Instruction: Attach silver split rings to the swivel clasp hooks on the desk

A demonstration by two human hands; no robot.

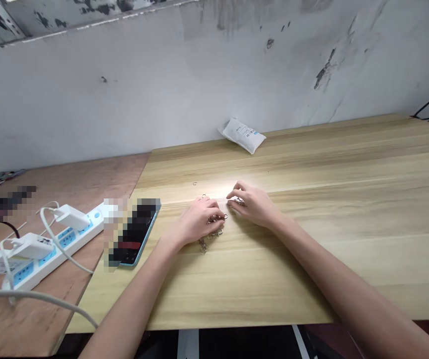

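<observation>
My left hand (199,219) lies over a small pile of silvery metal key ring clasps (215,232), its fingers curled round some of them. Loops and hooks poke out past the fingertips and below the palm, where one clasp (203,247) lies nearest the front edge. Just to the right, my right hand (254,202) is closed, with thumb and fingers round a small metal clasp (240,201) that shows only in part. A gap separates the two hands. Beyond the left hand, a small loose ring (194,183) rests on the wooden tabletop (312,259).
A phone (145,234), partly pixelated, lies left of my left arm. Farther left, a white power strip (97,217) with chargers and cables sits on a brownish board (98,174). A white plastic packet (242,134) is at the back against the grey wall (184,80).
</observation>
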